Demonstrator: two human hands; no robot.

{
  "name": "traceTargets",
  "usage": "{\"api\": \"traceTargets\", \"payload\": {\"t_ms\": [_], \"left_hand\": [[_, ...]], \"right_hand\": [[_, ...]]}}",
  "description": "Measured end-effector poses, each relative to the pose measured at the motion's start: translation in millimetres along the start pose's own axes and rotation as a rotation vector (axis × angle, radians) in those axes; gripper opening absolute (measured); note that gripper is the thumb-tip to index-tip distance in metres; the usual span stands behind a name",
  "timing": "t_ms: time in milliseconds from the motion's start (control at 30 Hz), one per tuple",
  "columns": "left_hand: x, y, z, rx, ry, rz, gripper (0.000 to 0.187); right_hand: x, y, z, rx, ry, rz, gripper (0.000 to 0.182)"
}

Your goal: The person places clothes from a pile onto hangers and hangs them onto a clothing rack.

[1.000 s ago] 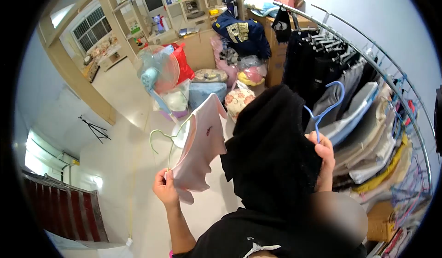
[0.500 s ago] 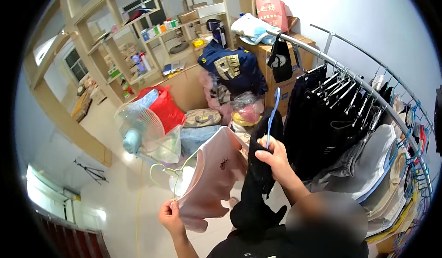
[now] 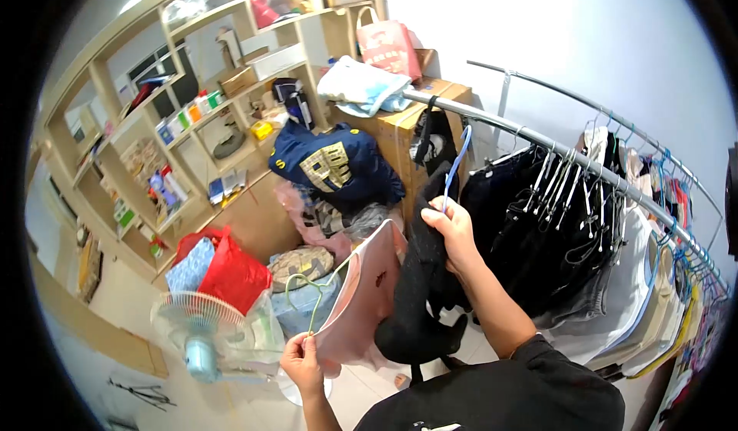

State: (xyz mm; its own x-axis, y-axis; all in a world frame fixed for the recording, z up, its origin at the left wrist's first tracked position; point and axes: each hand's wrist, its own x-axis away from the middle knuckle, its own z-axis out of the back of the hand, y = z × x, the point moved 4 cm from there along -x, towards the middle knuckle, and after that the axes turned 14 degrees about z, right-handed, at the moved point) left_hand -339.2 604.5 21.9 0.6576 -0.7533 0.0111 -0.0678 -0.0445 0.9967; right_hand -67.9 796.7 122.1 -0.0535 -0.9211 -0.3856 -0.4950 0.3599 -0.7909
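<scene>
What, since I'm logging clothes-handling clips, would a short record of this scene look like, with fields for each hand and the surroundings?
Left hand: pinches a pale green hanger bearing a pink garment
Right hand: grips a blue hanger; a black garment hangs below
Right side: metal rail with dark clothes on hangers
Left side: fan in front of a red bag
Background: open shelves; navy garment with large lettering
Unclear: whether the left fingers also hold fabric
</scene>
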Motion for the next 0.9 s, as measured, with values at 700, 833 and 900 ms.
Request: {"api": "traceTargets", "payload": {"t_ms": [700, 833, 900], "left_hand": [[-110.7, 7.2, -92.8, -0.162, 0.069, -0.002, 0.006], [-119.6, 5.6, -117.3, -0.182, 0.005, -0.023, 0.007], [-120.8, 5.2, -130.8, -0.170, -0.023, 0.000, 0.007]], "right_hand": [[-152.9, 45.7, 66.1, -0.003, 0.528, 0.311, 0.014], [-199.1, 55.3, 92.7, 0.029, 0.429, 0.304, 0.012], [-214.6, 87.6, 113.8, 0.151, 0.414, 0.266, 0.011]]}}
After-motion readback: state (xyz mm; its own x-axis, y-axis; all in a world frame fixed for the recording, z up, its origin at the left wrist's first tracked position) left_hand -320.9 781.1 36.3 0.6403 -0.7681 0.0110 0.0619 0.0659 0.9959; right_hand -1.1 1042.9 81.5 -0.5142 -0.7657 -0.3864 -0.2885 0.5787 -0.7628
